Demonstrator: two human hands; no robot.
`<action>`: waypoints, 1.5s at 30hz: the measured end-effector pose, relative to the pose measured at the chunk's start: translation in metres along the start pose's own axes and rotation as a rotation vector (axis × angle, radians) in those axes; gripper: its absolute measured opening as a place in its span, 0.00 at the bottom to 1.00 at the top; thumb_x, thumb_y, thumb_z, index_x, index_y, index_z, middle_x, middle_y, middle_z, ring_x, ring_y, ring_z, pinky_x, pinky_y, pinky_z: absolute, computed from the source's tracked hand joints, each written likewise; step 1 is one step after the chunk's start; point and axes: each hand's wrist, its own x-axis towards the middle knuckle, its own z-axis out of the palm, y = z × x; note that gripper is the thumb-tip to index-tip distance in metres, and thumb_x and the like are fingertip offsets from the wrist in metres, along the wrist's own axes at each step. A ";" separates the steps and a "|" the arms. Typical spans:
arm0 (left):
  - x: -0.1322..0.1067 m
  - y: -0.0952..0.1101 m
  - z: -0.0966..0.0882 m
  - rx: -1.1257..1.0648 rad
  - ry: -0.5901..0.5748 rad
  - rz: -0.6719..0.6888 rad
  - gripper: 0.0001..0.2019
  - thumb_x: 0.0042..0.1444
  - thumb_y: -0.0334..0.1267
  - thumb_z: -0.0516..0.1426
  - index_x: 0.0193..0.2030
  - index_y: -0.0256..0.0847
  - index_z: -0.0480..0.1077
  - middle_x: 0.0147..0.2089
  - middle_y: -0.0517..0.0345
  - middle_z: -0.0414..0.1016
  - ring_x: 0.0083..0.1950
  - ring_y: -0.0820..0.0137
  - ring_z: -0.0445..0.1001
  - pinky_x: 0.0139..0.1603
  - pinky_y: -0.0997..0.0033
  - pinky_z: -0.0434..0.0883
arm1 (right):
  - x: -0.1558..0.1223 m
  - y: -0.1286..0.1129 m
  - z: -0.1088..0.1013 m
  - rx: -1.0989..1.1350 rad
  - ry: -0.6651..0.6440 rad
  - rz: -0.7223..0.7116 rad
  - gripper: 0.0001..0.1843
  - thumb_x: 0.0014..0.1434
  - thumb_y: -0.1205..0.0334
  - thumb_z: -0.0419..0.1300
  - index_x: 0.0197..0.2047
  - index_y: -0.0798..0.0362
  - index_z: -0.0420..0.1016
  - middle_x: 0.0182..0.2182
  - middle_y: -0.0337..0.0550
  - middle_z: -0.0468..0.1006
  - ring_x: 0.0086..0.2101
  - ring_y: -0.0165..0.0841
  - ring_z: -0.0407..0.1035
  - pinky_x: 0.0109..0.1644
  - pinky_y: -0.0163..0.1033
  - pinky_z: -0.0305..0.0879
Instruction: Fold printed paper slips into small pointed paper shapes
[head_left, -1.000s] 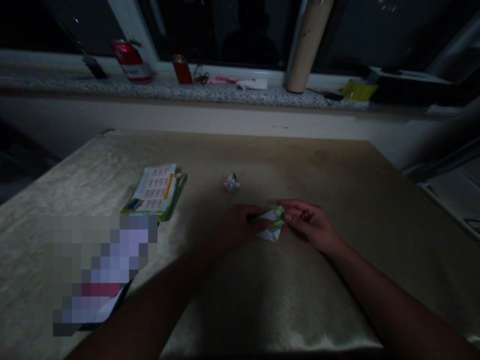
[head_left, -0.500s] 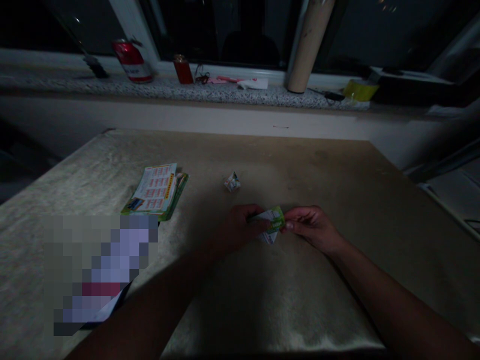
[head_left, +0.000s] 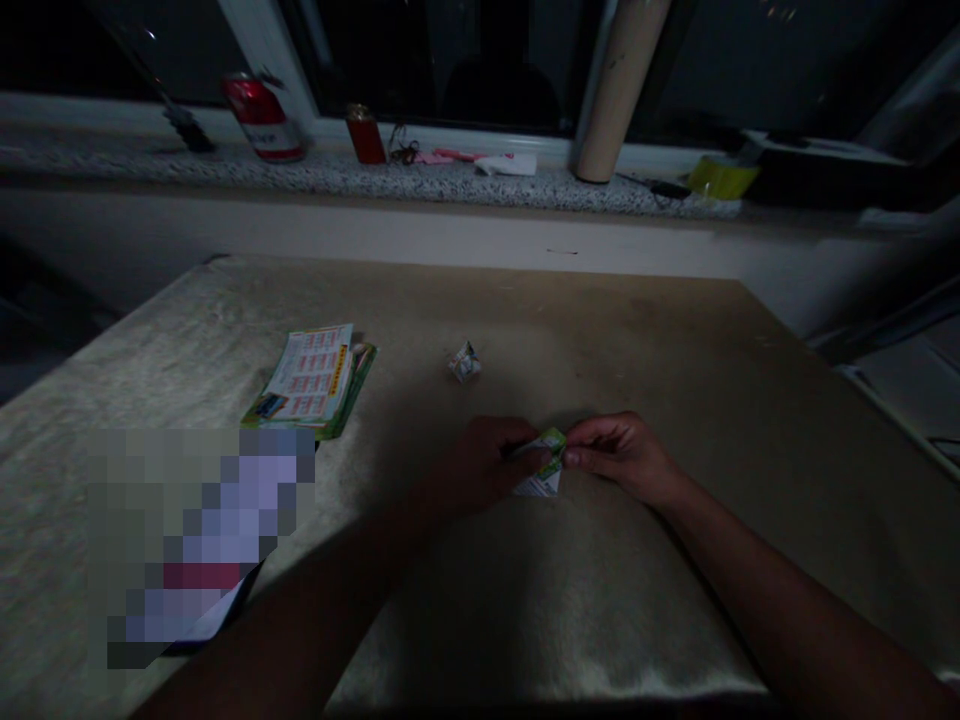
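Between my two hands is a small folded piece of paper (head_left: 541, 484), green and white with print on it. My left hand (head_left: 495, 455) pinches it from the left, the thumb lying across its face. At its upper right corner, my right hand (head_left: 619, 450) grips the green edge between thumb and fingertips. Farther back on the table sits a small folded paper shape (head_left: 465, 363) with pointed corners. To the left lies a stack of printed paper sheets (head_left: 307, 375), the top one showing calendar grids.
A blurred-out flat object with a dark edge (head_left: 217, 625) lies at the left of the table (head_left: 637, 330). On the stone windowsill (head_left: 322, 180) behind stand a red can (head_left: 262, 118), a red jar (head_left: 365, 135), a cardboard tube (head_left: 619, 95) and a yellow tape roll (head_left: 722, 178).
The paper's green corner has been bent over and turned between my fingers, and more of its white lower part shows. My left hand has shifted slightly; the other objects stay put.
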 end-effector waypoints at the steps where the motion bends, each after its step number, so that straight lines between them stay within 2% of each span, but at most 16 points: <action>1: 0.000 0.000 0.000 0.013 -0.002 0.011 0.19 0.62 0.50 0.55 0.31 0.35 0.73 0.26 0.62 0.67 0.28 0.74 0.65 0.28 0.76 0.58 | 0.000 0.000 0.000 0.001 -0.004 0.006 0.09 0.50 0.58 0.75 0.33 0.52 0.84 0.29 0.40 0.84 0.28 0.28 0.76 0.33 0.32 0.73; 10: 0.000 0.002 0.001 0.131 -0.009 0.089 0.19 0.64 0.49 0.54 0.30 0.36 0.72 0.26 0.62 0.66 0.27 0.74 0.65 0.29 0.75 0.57 | 0.000 0.003 0.000 -0.016 -0.015 0.029 0.09 0.49 0.59 0.75 0.29 0.54 0.82 0.25 0.39 0.81 0.24 0.27 0.72 0.28 0.32 0.69; 15: 0.001 0.006 0.001 0.157 0.002 0.087 0.16 0.64 0.46 0.54 0.30 0.37 0.73 0.26 0.62 0.67 0.27 0.74 0.66 0.29 0.75 0.57 | 0.000 0.002 0.001 0.012 0.008 0.070 0.12 0.47 0.58 0.75 0.26 0.55 0.80 0.22 0.37 0.79 0.21 0.25 0.68 0.24 0.30 0.65; 21: 0.002 0.005 0.001 0.134 -0.043 0.065 0.14 0.62 0.45 0.56 0.32 0.36 0.73 0.26 0.62 0.68 0.28 0.74 0.65 0.29 0.76 0.57 | 0.001 0.002 0.002 -0.025 0.011 0.088 0.13 0.47 0.56 0.75 0.25 0.55 0.78 0.21 0.36 0.76 0.21 0.25 0.66 0.24 0.31 0.62; 24: 0.001 0.003 0.001 0.062 -0.038 0.030 0.16 0.62 0.47 0.56 0.31 0.36 0.73 0.25 0.62 0.66 0.28 0.74 0.64 0.28 0.76 0.57 | -0.001 0.000 0.003 -0.061 -0.015 0.063 0.14 0.49 0.54 0.74 0.27 0.55 0.78 0.21 0.37 0.76 0.21 0.26 0.66 0.25 0.32 0.62; 27: 0.000 0.001 0.000 -0.060 -0.047 -0.014 0.19 0.62 0.50 0.55 0.31 0.35 0.74 0.26 0.62 0.66 0.28 0.74 0.64 0.27 0.77 0.58 | -0.004 -0.005 0.006 -0.140 -0.079 -0.003 0.15 0.56 0.51 0.69 0.29 0.55 0.78 0.22 0.40 0.77 0.23 0.27 0.68 0.27 0.33 0.64; 30: -0.001 0.002 0.000 -0.195 -0.068 -0.105 0.20 0.60 0.53 0.57 0.32 0.35 0.74 0.25 0.61 0.66 0.26 0.75 0.63 0.25 0.77 0.58 | -0.006 -0.011 0.010 -0.264 -0.136 -0.108 0.20 0.65 0.50 0.60 0.27 0.55 0.76 0.20 0.39 0.75 0.22 0.26 0.66 0.27 0.32 0.62; 33: 0.000 0.003 0.001 -0.307 -0.099 -0.156 0.20 0.58 0.54 0.59 0.31 0.36 0.73 0.23 0.62 0.64 0.24 0.75 0.61 0.23 0.77 0.57 | -0.007 -0.013 0.013 -0.338 -0.140 -0.184 0.26 0.69 0.49 0.54 0.22 0.54 0.72 0.17 0.37 0.70 0.20 0.25 0.62 0.25 0.32 0.58; 36: 0.001 0.005 0.003 -0.376 -0.127 -0.160 0.22 0.54 0.56 0.61 0.29 0.36 0.73 0.22 0.63 0.63 0.23 0.76 0.59 0.23 0.76 0.56 | -0.008 -0.009 0.016 -0.341 -0.110 -0.186 0.28 0.69 0.48 0.52 0.20 0.53 0.66 0.15 0.35 0.65 0.18 0.25 0.58 0.24 0.33 0.54; 39: 0.002 0.006 0.007 -0.464 -0.116 -0.187 0.23 0.51 0.58 0.63 0.27 0.36 0.71 0.22 0.64 0.61 0.23 0.77 0.58 0.24 0.76 0.57 | -0.009 -0.005 0.020 -0.308 -0.050 -0.157 0.28 0.67 0.46 0.54 0.19 0.52 0.62 0.15 0.32 0.60 0.17 0.24 0.53 0.22 0.33 0.48; 42: 0.002 0.005 0.011 -0.529 -0.077 -0.215 0.23 0.50 0.57 0.64 0.30 0.35 0.72 0.23 0.63 0.63 0.24 0.76 0.60 0.25 0.77 0.58 | -0.010 -0.004 0.024 -0.257 0.004 -0.123 0.27 0.66 0.45 0.55 0.21 0.52 0.63 0.15 0.33 0.61 0.18 0.24 0.52 0.22 0.33 0.48; 45: 0.001 0.001 0.012 -0.510 -0.082 -0.212 0.22 0.51 0.57 0.63 0.31 0.35 0.73 0.24 0.61 0.65 0.25 0.76 0.61 0.25 0.77 0.58 | -0.011 -0.005 0.025 -0.235 -0.013 -0.097 0.26 0.66 0.45 0.55 0.21 0.52 0.64 0.16 0.34 0.62 0.19 0.25 0.54 0.23 0.33 0.50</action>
